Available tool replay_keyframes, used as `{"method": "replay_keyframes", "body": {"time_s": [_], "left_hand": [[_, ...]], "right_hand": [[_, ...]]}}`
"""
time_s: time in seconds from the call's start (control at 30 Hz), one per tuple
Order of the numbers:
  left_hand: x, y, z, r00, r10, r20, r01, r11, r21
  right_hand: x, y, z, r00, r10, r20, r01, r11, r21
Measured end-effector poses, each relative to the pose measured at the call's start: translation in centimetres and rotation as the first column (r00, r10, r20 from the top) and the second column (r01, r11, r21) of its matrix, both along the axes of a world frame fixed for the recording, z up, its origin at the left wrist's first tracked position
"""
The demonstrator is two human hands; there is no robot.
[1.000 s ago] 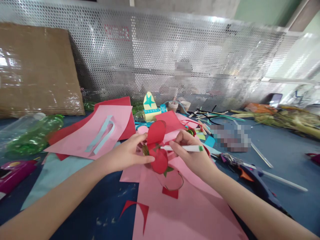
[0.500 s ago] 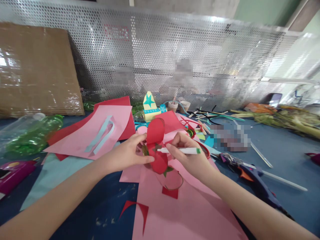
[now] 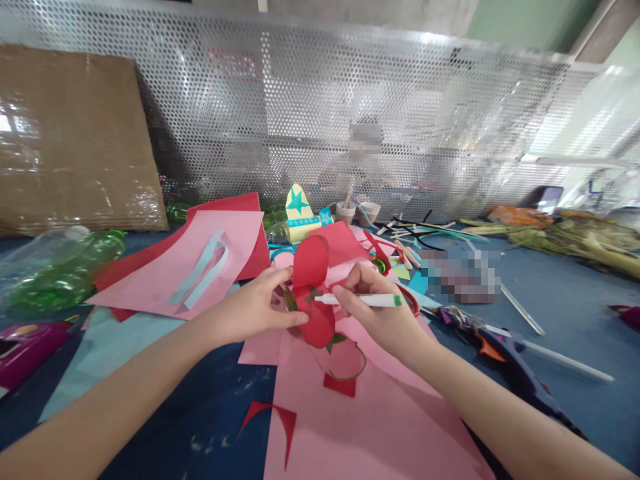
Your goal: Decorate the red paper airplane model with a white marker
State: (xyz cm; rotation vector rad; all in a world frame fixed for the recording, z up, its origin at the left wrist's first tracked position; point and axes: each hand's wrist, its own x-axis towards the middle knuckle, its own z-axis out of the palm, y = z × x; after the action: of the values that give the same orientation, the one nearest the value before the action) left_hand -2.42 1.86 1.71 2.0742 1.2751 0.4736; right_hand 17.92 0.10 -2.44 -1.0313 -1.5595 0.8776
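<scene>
My left hand (image 3: 267, 301) is closed on the left side of a red paper cutout (image 3: 320, 323) with rounded lobes, thumb on its front. In my right hand (image 3: 379, 307) is a white marker (image 3: 359, 300) with a green end, its tip at a dark green mark in the middle of the cutout. Just below lies a pink rounded shape (image 3: 347, 360) with a dark outline and green leaf-like points. Under both hands spreads a large pink paper sheet (image 3: 370, 427), with a small red paper piece (image 3: 340, 385) on it.
At left are pink paper (image 3: 185, 260), a green plastic bottle (image 3: 67, 277) and a purple tool (image 3: 30, 350). A dark blue glue gun (image 3: 515, 360) lies at right. Behind stand a yellow paper rocket (image 3: 300, 217) and paper cups (image 3: 369, 213). A curved red scrap (image 3: 275, 413) lies in front.
Almost nothing differs. The marker stays at the middle of the red cutout in my right hand, and the left hand keeps its hold. The view shifts very slightly.
</scene>
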Motion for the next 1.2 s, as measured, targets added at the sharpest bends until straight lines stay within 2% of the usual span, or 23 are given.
{"method": "replay_keyframes", "body": {"time_s": [0.37, 0.7, 0.9, 1.2], "left_hand": [[-0.14, -0.03, 0.07, 0.997, -0.052, 0.049, 0.053, 0.998, -0.022], [-0.17, 0.06, 0.12, 0.998, -0.056, 0.040, 0.057, 0.998, -0.036], [-0.20, 0.11, 0.03, 0.998, -0.048, 0.043, 0.049, 0.998, -0.033], [-0.28, 0.23, -0.26, 0.997, -0.049, 0.051, 0.050, 0.999, -0.016]], "right_hand": [[-0.24, -0.04, 0.09, 1.000, -0.024, 0.014, 0.024, 0.999, 0.026], [0.13, 0.20, 0.08, 0.999, -0.045, 0.005, 0.045, 0.999, 0.029], [0.01, 0.25, 0.32, 0.997, -0.007, -0.072, 0.008, 1.000, 0.023], [0.10, 0.10, 0.80, 0.999, -0.036, -0.036, 0.036, 0.999, 0.011]]}}
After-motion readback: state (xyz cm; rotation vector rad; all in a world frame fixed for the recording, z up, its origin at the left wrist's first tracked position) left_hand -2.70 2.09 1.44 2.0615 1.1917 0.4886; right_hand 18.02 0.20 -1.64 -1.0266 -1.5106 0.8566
